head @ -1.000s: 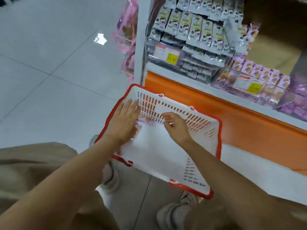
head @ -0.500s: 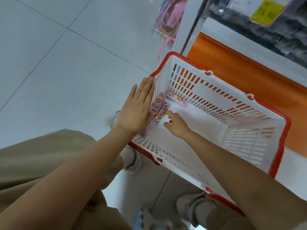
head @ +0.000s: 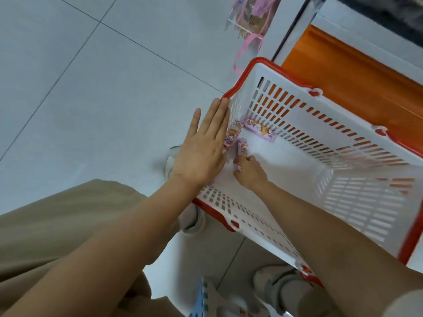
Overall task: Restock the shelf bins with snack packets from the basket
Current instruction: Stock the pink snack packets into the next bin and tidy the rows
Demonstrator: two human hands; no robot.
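Observation:
A white basket with a red rim (head: 357,143) is tilted against the orange shelf base. A few purple snack packets lie in its far left corner: one along the slotted wall (head: 259,129), one beside my left hand (head: 231,139). My left hand (head: 203,147) lies flat with straight fingers against the basket's left rim. Inside the basket, my right hand (head: 248,170) pinches a small purple packet (head: 242,147) with curled fingers.
The orange shelf base (head: 357,74) and a white upright post (head: 281,30) stand behind the basket. Pink packets hang on a wire hook (head: 251,21) at the shelf end. Grey tiled floor spreads to the left. My shoes sit below the basket.
The view has tipped down, so the shelf bins have left the frame. My right hand has gone into the basket's corner and closed on a packet. My left hand stays flat on the rim.

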